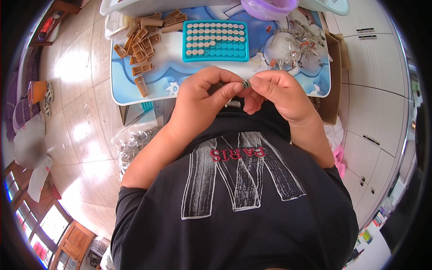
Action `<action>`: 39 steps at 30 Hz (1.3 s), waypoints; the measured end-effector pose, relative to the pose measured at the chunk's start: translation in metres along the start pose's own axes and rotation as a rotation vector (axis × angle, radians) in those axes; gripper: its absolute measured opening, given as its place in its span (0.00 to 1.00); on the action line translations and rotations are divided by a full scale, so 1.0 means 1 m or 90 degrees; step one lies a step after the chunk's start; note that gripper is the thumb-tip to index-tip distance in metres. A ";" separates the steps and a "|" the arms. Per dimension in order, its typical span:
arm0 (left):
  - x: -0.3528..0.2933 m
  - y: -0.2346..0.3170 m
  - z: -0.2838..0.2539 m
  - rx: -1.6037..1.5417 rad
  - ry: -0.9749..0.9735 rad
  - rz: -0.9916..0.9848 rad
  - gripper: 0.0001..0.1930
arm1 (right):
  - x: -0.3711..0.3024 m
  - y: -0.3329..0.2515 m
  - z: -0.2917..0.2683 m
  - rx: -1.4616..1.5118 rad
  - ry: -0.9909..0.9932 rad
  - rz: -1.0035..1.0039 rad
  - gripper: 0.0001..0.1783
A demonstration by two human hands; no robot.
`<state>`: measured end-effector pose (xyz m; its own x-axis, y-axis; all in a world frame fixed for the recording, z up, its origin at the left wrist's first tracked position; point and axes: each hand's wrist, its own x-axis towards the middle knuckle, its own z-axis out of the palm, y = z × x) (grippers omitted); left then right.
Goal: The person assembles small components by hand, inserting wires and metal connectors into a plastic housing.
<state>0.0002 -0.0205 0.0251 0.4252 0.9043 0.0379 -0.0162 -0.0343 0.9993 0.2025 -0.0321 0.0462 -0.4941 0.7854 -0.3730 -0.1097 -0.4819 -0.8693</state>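
One small metal part (245, 83) sits pinched between the left hand (203, 96) and the right hand (275, 92), fingertips of both closed tight on it, just above the near table edge. Beyond it lie one teal plastic tray (215, 41) of round discs, one heap of brown plastic casings (140, 45), one pile of clear clips (294, 42) and one purple bowl (268, 8).

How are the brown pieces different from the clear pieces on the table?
The brown pieces are solid tan, boxy and open-sided; the clear pieces are see-through with small reddish bits. The brown pieces lie on the table's left side, the clear pieces on its right. Between them sits a teal tray. Both are loose heaps of small parts, untouched by the left hand and right hand, which pinch a small metal part.
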 end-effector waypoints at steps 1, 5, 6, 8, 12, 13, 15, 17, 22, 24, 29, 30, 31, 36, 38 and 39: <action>0.001 0.006 -0.001 -0.084 0.005 -0.124 0.08 | 0.000 0.001 0.000 0.013 0.017 0.006 0.15; 0.004 -0.002 -0.006 -0.440 -0.066 -0.381 0.10 | 0.004 0.009 0.009 -0.059 0.190 -0.147 0.11; 0.004 -0.004 -0.006 -0.440 -0.066 -0.381 0.10 | 0.005 0.010 0.011 -0.076 0.197 -0.182 0.10; 0.003 -0.006 -0.005 -0.510 -0.107 -0.431 0.11 | 0.006 0.013 0.011 -0.093 0.203 -0.217 0.08; 0.004 -0.004 -0.004 -0.515 -0.094 -0.454 0.12 | 0.007 0.016 0.006 -0.152 0.193 -0.224 0.09; 0.004 -0.007 -0.006 -0.520 -0.117 -0.454 0.11 | 0.006 0.016 0.005 -0.166 0.186 -0.215 0.08; 0.004 -0.009 -0.006 -0.525 -0.141 -0.455 0.11 | 0.005 0.012 0.003 -0.187 0.181 -0.197 0.08; 0.003 -0.008 -0.005 -0.528 -0.114 -0.471 0.09 | 0.006 0.012 0.003 -0.207 0.176 -0.179 0.07; 0.005 -0.003 0.001 -0.538 -0.069 -0.430 0.07 | 0.012 0.021 0.005 -0.179 0.267 -0.262 0.07; 0.004 -0.005 0.003 -0.530 -0.059 -0.404 0.08 | 0.013 0.020 0.011 -0.213 0.279 -0.275 0.06; 0.002 -0.003 0.009 -0.382 0.010 -0.310 0.08 | 0.011 0.019 0.013 -0.330 0.314 -0.280 0.05; 0.002 -0.003 0.009 -0.382 0.010 -0.309 0.08 | 0.011 0.019 0.014 -0.343 0.323 -0.298 0.05; 0.001 -0.004 0.009 -0.381 0.008 -0.313 0.09 | 0.011 0.018 0.015 -0.355 0.331 -0.315 0.04; 0.001 -0.005 0.008 -0.346 0.003 -0.307 0.09 | 0.013 0.018 0.012 -0.510 0.346 -0.427 0.04; 0.002 -0.004 0.006 -0.317 -0.012 -0.325 0.08 | 0.015 0.019 0.012 -0.549 0.365 -0.460 0.04; 0.001 -0.004 0.006 -0.317 -0.011 -0.325 0.08 | 0.015 0.020 0.013 -0.590 0.379 -0.479 0.04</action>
<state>0.0065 -0.0217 0.0216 0.5047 0.7482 -0.4307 -0.2202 0.5939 0.7738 0.1820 -0.0345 0.0274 -0.0965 0.9052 0.4139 0.5525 0.3946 -0.7342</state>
